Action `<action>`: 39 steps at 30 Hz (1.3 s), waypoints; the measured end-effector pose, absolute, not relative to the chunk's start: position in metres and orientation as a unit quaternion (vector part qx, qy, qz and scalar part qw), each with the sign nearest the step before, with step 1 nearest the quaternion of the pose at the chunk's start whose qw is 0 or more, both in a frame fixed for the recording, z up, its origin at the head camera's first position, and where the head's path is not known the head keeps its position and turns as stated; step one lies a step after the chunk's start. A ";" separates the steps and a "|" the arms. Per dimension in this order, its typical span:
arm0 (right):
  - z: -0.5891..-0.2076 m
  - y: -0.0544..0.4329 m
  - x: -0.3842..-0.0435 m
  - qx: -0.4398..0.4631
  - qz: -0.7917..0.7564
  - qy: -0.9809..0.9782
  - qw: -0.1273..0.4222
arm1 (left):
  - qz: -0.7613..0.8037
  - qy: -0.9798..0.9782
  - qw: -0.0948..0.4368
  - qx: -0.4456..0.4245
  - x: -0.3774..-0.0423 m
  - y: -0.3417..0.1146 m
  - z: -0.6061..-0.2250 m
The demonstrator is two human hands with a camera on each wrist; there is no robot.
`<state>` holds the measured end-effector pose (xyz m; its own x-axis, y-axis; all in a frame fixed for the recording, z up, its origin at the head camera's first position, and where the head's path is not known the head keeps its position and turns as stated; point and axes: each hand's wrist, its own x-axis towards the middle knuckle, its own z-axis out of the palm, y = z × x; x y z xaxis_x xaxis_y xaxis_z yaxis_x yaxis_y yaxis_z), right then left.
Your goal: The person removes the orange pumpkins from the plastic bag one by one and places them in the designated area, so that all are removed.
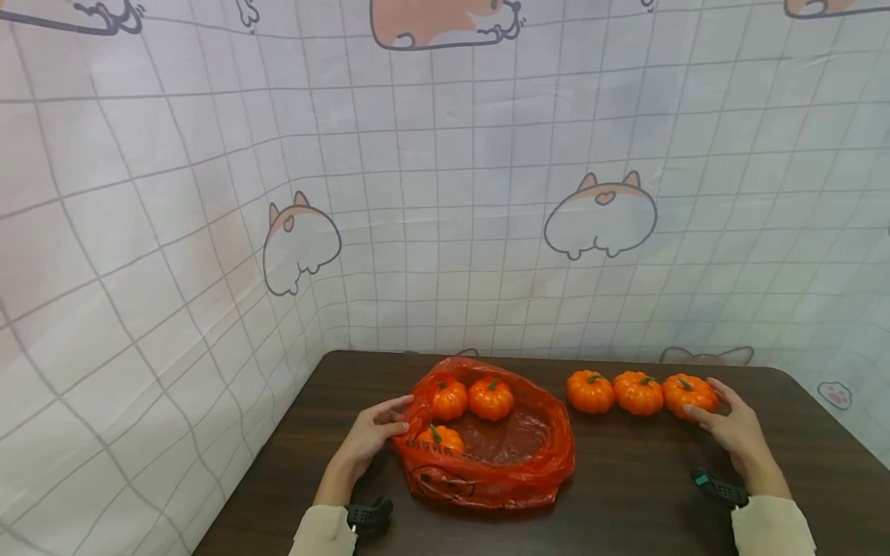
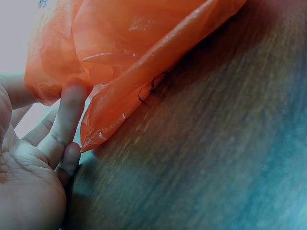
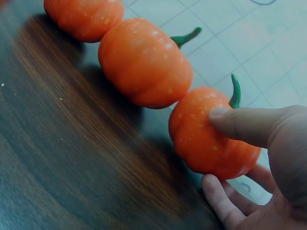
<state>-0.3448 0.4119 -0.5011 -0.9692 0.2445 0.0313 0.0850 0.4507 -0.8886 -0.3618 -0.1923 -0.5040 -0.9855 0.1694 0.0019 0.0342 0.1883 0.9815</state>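
An orange-red plastic bag [image 1: 487, 486] lies with its mouth open on the table, left of centre. Inside it sit three small orange pumpkins with green stems, one [image 1: 490, 398] near the back rim. My left hand [image 1: 363, 439] holds the bag's left rim between thumb and fingers; in the left wrist view the fingertips press on the thin plastic. To the right, three more pumpkins stand in a row. My right hand [image 1: 733, 426] grips the rightmost pumpkin [image 3: 206, 136], thumb on its near side and the other fingers round its far side and underneath.
The middle pumpkin [image 1: 638, 393] and left pumpkin [image 1: 590, 391] of the row stand close beside the held one. Under everything is a dark wood-grain table [image 1: 626, 494]. A white gridded cloth [image 1: 445, 193] with cartoon dogs hangs behind it and along the left.
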 end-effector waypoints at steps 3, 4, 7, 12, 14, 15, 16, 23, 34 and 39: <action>-0.500 0.415 -0.344 -0.083 0.513 -0.852 0.067 | 0.633 0.769 0.053 0.063 -0.362 -0.193 -0.505; -0.500 0.416 -0.344 -0.078 0.512 -0.853 0.063 | 0.633 0.769 0.054 0.063 -0.361 -0.193 -0.505; -0.499 0.419 -0.343 -0.067 0.508 -0.857 0.050 | 0.633 0.769 0.056 0.063 -0.362 -0.194 -0.505; -0.498 0.422 -0.342 -0.061 0.498 -0.864 0.040 | 0.632 0.770 0.060 0.064 -0.363 -0.193 -0.504; -0.498 0.423 -0.342 -0.060 0.494 -0.866 0.039 | 0.632 0.770 0.061 0.064 -0.363 -0.193 -0.504; -0.498 0.423 -0.342 -0.059 0.492 -0.868 0.038 | 0.633 0.769 0.060 0.064 -0.363 -0.192 -0.504; -0.498 0.423 -0.341 -0.059 0.491 -0.868 0.036 | 0.633 0.769 0.059 0.065 -0.363 -0.192 -0.504; -0.497 0.424 -0.337 -0.045 0.490 -0.870 0.020 | 0.631 0.771 0.056 0.062 -0.363 -0.191 -0.506; -0.496 0.426 -0.339 -0.040 0.495 -0.868 -0.002 | 0.633 0.770 0.059 0.060 -0.364 -0.191 -0.505; -0.497 0.423 -0.339 -0.046 0.492 -0.869 0.004 | 0.631 0.771 0.059 0.060 -0.365 -0.192 -0.507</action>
